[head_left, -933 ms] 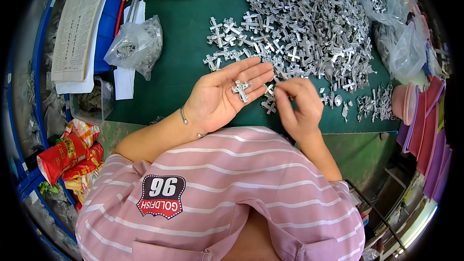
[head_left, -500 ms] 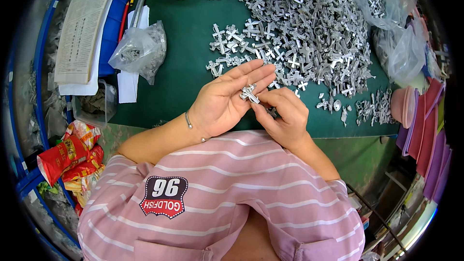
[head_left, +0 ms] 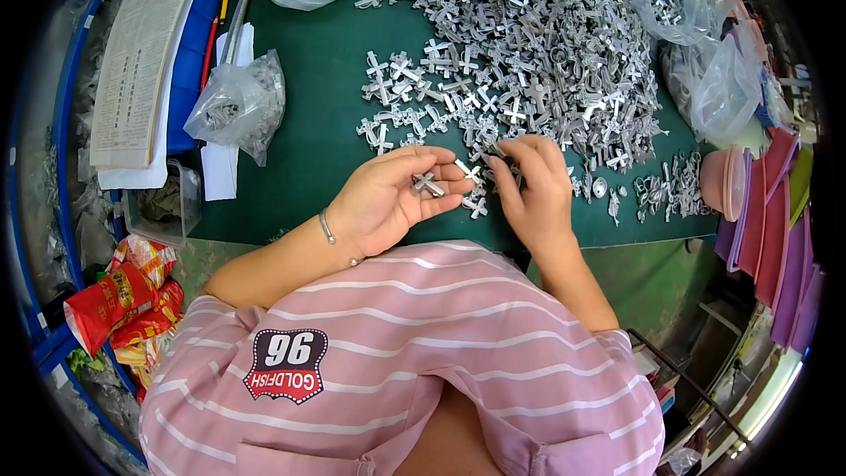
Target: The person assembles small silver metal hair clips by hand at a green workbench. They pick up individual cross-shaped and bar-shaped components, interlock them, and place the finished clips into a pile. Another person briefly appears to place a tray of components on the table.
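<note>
My left hand [head_left: 392, 198] lies palm up over the green mat [head_left: 308, 106], its fingers curled a little around a small silver cross piece [head_left: 429, 183] that rests on them. A second cross piece [head_left: 468, 170] sits at its fingertips. My right hand [head_left: 533, 189] is beside it, fingers bent down onto that cross and onto the near edge of the big heap of silver cross pieces [head_left: 529, 53]. A thin bracelet [head_left: 326, 227] is on my left wrist.
A clear bag of metal parts [head_left: 238, 104] lies at left beside white paper slips [head_left: 218, 167] and a printed booklet [head_left: 141, 62]. More clear bags [head_left: 714, 79] stand at the right, with pink trays [head_left: 775, 211] beyond. Red snack packets [head_left: 119, 295] lie at lower left.
My right hand has slid from the left palm out to the fingertips and the heap's edge. The left hand has curled a little, with one cross still on it.
</note>
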Available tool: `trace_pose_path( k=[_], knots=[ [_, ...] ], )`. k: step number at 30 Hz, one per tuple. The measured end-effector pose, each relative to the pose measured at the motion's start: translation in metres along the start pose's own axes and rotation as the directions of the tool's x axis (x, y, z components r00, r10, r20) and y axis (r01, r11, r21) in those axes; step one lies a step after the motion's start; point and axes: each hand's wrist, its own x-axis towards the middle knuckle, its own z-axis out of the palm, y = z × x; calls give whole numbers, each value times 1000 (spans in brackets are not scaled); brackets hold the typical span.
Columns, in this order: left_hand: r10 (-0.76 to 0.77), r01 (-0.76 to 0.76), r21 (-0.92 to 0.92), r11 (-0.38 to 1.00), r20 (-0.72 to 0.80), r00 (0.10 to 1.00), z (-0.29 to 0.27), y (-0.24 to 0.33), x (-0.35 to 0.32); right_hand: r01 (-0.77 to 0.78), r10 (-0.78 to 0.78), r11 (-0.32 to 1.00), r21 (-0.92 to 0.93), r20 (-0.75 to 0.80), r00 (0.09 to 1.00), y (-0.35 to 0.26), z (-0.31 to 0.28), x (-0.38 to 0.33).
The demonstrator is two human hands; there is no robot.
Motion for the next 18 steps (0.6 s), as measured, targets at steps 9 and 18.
trace_pose_path(
  k=[9, 18],
  knots=[
    [27, -13, 251, 968, -54, 998, 10, 0, -1, 13, -7, 966, 259, -25, 1000, -8, 7, -4],
    [98, -84, 284, 955, -36, 995, 5, -3, -1, 24, 15, 905, 424, -86, 996, -15, 12, -13]
  ],
)
